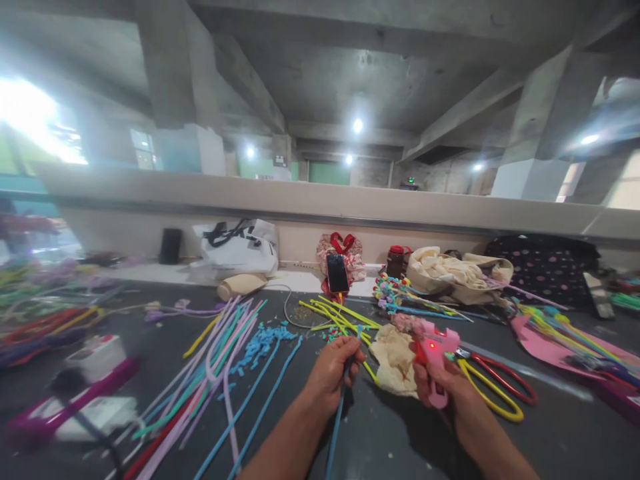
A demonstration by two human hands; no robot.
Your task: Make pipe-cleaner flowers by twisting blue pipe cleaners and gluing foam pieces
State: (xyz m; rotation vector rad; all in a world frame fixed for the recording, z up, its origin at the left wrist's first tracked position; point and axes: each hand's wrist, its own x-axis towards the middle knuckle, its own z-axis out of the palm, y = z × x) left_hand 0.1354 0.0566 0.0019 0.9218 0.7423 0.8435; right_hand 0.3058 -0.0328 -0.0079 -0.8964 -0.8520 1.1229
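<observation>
My left hand (334,373) is closed around a blue pipe cleaner (337,427), whose tip pokes up above the fingers while the long end hangs toward the table's front. In my right hand (445,383) is a pink glue gun (436,347) with a red light glowing on its side. Its nozzle end points left, over a crumpled cream cloth (395,360). Yellow-green pipe cleaners (337,317) lie just beyond my left hand. Short cut blue pieces (263,343) are scattered to its left, beside long blue pipe cleaners (270,407).
Scissors (495,387) with red and yellow handles lie right of the glue gun. Pastel pipe cleaners (215,373) spread at left, near a power strip (75,400). Behind stand a phone (337,273), a white bag (237,247), a cream cloth bag (455,277) and a low partition (300,200).
</observation>
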